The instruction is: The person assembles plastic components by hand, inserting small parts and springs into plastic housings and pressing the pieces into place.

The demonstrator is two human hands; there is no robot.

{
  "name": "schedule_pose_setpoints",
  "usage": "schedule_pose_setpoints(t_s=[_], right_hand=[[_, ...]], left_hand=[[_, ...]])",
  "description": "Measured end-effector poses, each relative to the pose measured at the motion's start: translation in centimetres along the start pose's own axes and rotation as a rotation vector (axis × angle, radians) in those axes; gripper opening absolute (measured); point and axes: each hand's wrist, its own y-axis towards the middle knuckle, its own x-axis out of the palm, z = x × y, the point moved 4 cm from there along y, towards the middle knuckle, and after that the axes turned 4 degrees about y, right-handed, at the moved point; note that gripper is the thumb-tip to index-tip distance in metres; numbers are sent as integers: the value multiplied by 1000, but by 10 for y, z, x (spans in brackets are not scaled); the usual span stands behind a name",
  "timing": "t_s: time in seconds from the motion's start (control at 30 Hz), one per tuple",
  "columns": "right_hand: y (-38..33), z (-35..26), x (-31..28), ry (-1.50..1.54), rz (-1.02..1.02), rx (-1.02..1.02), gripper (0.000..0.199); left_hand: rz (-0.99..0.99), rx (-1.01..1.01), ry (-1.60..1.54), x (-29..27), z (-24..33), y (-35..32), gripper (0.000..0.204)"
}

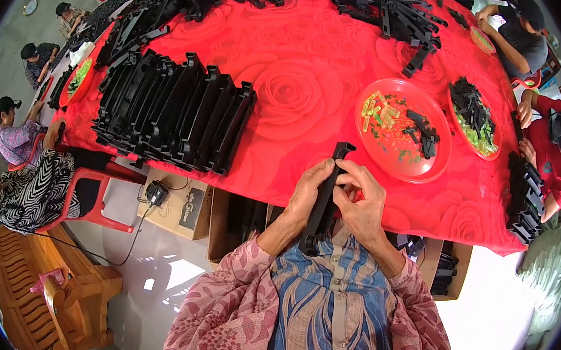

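Observation:
In front of my chest I hold a long, narrow black plastic part (324,203), tilted, with its hooked far end above my fingers. My left hand (305,195) is closed around its left side, the thumb near the far end. My right hand (363,202) is closed against the right side, fingertips curled onto the part near that end. Whether a small piece sits under those fingertips is hidden. Just right of my hands lies a red plate (372,156) with small black pieces (425,135) and yellow-green strips (382,110).
A tight row of similar black parts (167,115) stands at left on the red tablecloth (291,143). Loose black parts (385,3) pile up along the far side. A second red dish (474,119) is at right. Other people sit on both sides; a cardboard box (179,212) stands below.

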Motion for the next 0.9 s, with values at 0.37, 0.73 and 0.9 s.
schedule_pose_setpoints(t_s=[0.37,0.73,0.9], right_hand=[[0,-16,0,-133,-13,-195,43],[-7,-33,-15,1,36,-52,30],[-11,-42,-2,-183,-142,-167,34]], left_hand=[[-16,-138,-198,-12,-13,16,43],[15,342,-217,-15,43,7,35],[-32,379,-248,-13,51,-5,34]])
